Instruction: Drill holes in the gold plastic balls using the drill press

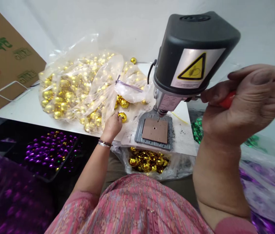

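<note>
My left hand (113, 125) is closed on a shiny gold ball (123, 117) at the mouth of a clear plastic bag (79, 78) filled with such balls. My right hand (247, 100) is wrapped round the red handle (227, 100) of a small bench drill press (193, 48). Beneath its thin bit (159, 119), a brown square plate (149, 130) with one hole lies on the grey base (139, 128). The bit is apart from the plate. My left fingertips are partly hidden behind the hand.
An open bag of gold balls (147, 161) hangs below the table's front edge (186, 151). A cardboard box (6, 55) stands at the left. Purple balls (49, 151) sit in a dark bin lower left, with green ones (197, 130) at the right. Dark shavings surround the base.
</note>
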Demonstrator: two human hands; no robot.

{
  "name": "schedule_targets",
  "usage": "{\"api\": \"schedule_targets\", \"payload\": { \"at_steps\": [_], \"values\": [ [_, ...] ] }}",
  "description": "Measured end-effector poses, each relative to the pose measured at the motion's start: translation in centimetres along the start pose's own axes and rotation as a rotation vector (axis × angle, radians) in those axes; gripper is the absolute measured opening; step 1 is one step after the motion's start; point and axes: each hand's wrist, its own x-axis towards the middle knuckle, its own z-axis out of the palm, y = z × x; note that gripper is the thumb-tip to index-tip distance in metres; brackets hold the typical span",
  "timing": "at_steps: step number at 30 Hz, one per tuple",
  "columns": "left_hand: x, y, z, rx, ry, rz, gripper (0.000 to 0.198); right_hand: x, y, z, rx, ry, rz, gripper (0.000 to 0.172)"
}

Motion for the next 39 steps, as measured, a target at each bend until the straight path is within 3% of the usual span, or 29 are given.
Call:
{"api": "schedule_targets", "payload": {
  "at_steps": [3, 6, 12, 16, 18, 20, 22, 24, 28, 34, 39],
  "values": [
    [0.2, 0.4, 0.5, 0.183, -0.142, 0.000, 0.047, 0.1, 0.3, -0.3, -0.042, -0.018, -0.035, 0.019],
    [0.2, 0.5, 1.3, 0.176, -0.202, 0.045, 0.059, 0.0, 0.5, -0.5, -0.083, -0.045, -0.057, 0.022],
    [1.8, 0.4, 3.4, -0.102, -0.120, 0.162, 0.060, -0.1, 0.4, -0.7, -0.099, -0.043, -0.048, 0.024],
    [1.7, 0.8, 3.3, -0.342, -0.051, 0.219, 0.061, -0.1, 0.1, -0.7, -0.099, -0.063, -0.024, 0.023],
    [0.8, 1.1, 3.0, -0.519, -0.173, 0.283, 0.063, 0.0, 0.1, -0.7, -0.090, -0.085, -0.022, 0.022],
    [-0.3, 1.7, 2.9, -0.668, -0.369, 0.329, 0.063, 0.1, 0.1, -0.7, -0.094, -0.100, -0.026, 0.022],
    [-1.0, 2.4, 3.1, -0.722, -0.502, 0.325, 0.062, 0.3, 0.1, -0.6, -0.100, -0.105, -0.029, 0.022],
    [-1.3, 3.2, 3.7, -0.676, -0.524, 0.297, 0.060, 0.5, 0.2, -0.6, -0.102, -0.112, -0.041, 0.022],
    [-1.0, 4.8, 4.5, -0.515, -0.452, 0.329, 0.060, 0.6, 0.1, -0.6, -0.102, -0.130, -0.031, 0.021],
    [-0.8, 6.8, 3.9, -0.290, -0.435, 0.371, 0.060, 1.0, -0.2, -0.2, -0.189, -0.118, -0.007, 0.025],
    [-0.8, 7.9, 3.6, -0.133, -0.405, 0.451, 0.051, 2.9, 0.3, 0.6, -0.124, -0.087, 0.024, 0.021]
  ]
}}
